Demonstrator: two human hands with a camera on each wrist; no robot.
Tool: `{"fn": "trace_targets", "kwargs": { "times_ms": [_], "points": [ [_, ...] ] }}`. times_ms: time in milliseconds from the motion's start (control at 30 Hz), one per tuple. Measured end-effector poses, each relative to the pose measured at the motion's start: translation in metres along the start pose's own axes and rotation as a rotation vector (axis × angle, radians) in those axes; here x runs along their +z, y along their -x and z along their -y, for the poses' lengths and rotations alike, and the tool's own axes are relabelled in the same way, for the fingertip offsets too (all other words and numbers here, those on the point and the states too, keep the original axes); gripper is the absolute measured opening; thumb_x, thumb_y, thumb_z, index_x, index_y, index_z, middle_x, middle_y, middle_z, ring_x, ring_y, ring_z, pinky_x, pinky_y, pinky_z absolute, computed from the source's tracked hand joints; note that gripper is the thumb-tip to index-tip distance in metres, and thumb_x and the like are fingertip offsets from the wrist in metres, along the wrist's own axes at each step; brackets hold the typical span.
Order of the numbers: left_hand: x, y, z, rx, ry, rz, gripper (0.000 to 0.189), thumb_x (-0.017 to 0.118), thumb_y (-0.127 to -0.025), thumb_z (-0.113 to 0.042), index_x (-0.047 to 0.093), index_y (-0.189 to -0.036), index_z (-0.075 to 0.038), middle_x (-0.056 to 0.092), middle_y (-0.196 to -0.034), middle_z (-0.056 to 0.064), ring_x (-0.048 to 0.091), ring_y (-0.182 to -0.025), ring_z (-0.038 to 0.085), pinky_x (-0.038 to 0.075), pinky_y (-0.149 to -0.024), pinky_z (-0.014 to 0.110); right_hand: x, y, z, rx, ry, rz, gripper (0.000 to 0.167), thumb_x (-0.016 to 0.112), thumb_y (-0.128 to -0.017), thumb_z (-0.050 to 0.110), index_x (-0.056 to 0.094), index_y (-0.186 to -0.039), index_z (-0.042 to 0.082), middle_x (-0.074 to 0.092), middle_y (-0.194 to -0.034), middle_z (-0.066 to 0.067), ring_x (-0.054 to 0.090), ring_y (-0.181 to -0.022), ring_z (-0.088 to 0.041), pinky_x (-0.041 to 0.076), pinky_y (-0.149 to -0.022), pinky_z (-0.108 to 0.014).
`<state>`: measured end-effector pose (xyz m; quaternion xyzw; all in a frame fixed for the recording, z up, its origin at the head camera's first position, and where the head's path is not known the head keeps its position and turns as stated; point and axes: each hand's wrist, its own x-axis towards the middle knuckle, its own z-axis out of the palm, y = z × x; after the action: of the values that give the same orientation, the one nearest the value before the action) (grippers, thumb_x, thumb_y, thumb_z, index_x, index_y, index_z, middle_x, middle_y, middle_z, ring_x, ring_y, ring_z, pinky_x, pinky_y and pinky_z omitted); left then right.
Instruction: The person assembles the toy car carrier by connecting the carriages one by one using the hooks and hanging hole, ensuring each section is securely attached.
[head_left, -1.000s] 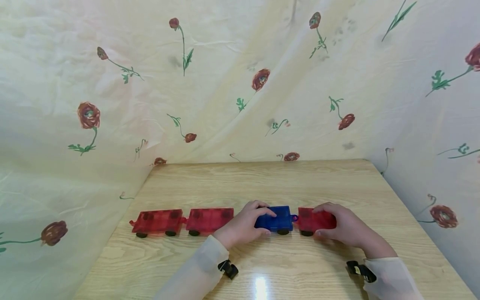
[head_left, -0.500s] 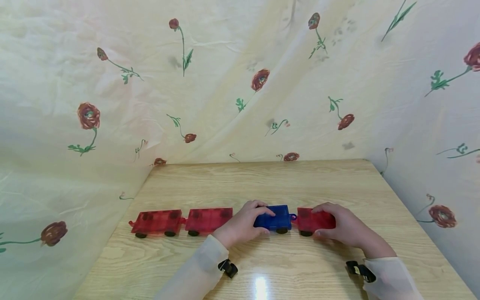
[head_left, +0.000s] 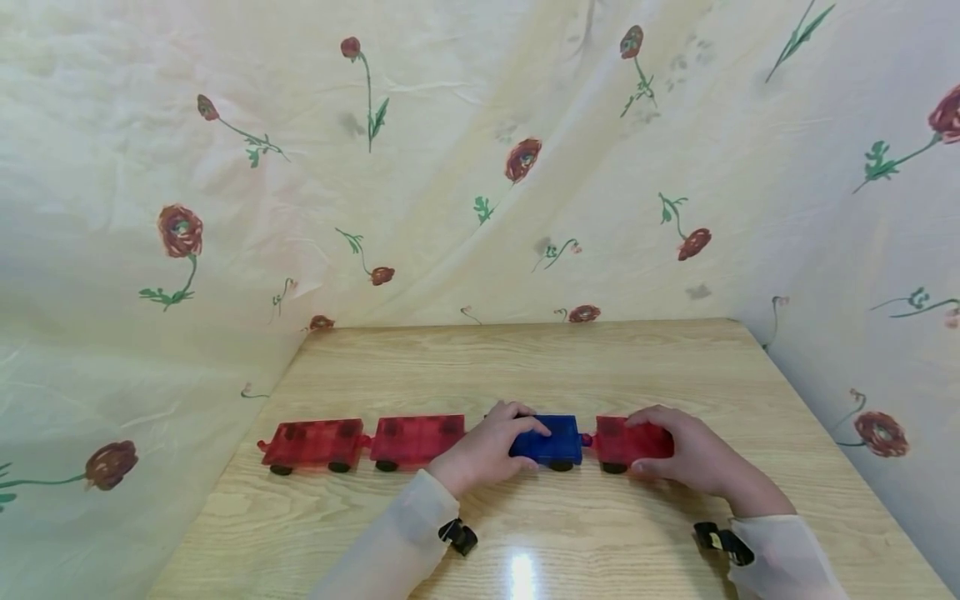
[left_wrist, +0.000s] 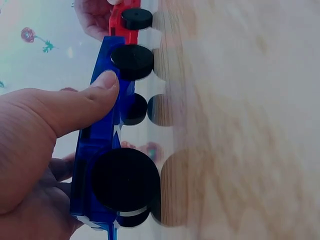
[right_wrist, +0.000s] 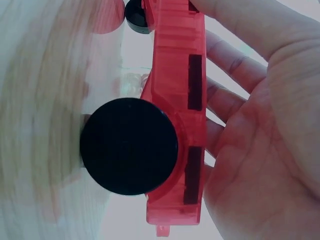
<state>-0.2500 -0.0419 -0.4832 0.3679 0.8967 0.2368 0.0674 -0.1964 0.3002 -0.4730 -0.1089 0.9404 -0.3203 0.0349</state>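
Observation:
My left hand (head_left: 487, 446) grips a translucent blue toy train car (head_left: 555, 437), thumb on its near side and fingers over the far side. In the left wrist view its black wheels (left_wrist: 126, 180) sit right at the tabletop. My right hand (head_left: 690, 450) holds a translucent red toy train car (head_left: 613, 437) the same way, covering its right end. A big black wheel (right_wrist: 129, 146) of that car shows in the right wrist view. Between both cars, the blue car's coupling (head_left: 586, 440) overlaps the red one's hook. The blue car's left end is hidden by my left hand.
Further left, two more red cars stand in line, a middle one (head_left: 418, 437) partly behind my left hand and a leftmost one (head_left: 313, 443), joined at a small red coupling (head_left: 365, 441). A flowered cloth (head_left: 450, 167) hangs behind the wooden table (head_left: 525, 358).
The blue car's right end has come down slightly, and its ring now overlaps the red hook. Both hands keep their hold and have hardly moved.

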Motion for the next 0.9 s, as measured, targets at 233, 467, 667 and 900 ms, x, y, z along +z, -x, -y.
{"fn": "trace_targets", "kwargs": {
  "times_ms": [233,467,667,900],
  "points": [
    [0.002,0.000,0.000,-0.019,-0.009,0.012,0.047,0.078,-0.095,-0.037,0.064,-0.140,-0.039,0.045,-0.154,-0.006,0.037,-0.146,0.020,0.044,-0.114,0.043,0.000,0.000,-0.001,0.006,-0.002,0.015,0.061,0.094,-0.079,0.039,0.068,-0.131,0.022,0.063,-0.135,-0.011,0.059,-0.111,-0.030,0.057,-0.089,-0.052],
    [0.005,0.001,0.004,-0.034,0.003,0.010,0.052,0.078,-0.096,-0.037,0.060,-0.144,-0.042,0.035,-0.165,-0.007,0.021,-0.157,0.035,0.040,-0.115,0.055,-0.003,-0.002,-0.005,0.000,0.009,0.022,0.067,0.094,-0.079,0.039,0.066,-0.136,0.018,0.065,-0.130,-0.008,0.059,-0.107,-0.027,0.057,-0.086,-0.047],
    [-0.001,0.014,0.006,-0.056,-0.035,0.022,0.069,0.081,-0.093,-0.040,0.050,-0.155,-0.040,0.029,-0.169,-0.006,0.016,-0.157,0.044,0.034,-0.117,0.063,-0.007,-0.002,-0.008,-0.007,0.028,0.034,0.068,0.092,-0.080,0.039,0.066,-0.140,0.019,0.064,-0.132,-0.008,0.059,-0.109,-0.028,0.056,-0.086,-0.047],
    [-0.013,0.034,0.019,-0.056,-0.070,-0.002,0.086,0.083,-0.090,-0.046,0.039,-0.162,-0.034,0.030,-0.169,0.004,0.020,-0.157,0.038,0.025,-0.123,0.059,-0.013,0.002,-0.013,-0.028,0.077,0.039,0.070,0.092,-0.081,0.038,0.065,-0.143,0.018,0.063,-0.134,-0.012,0.059,-0.111,-0.030,0.057,-0.085,-0.049]
  ]
}}
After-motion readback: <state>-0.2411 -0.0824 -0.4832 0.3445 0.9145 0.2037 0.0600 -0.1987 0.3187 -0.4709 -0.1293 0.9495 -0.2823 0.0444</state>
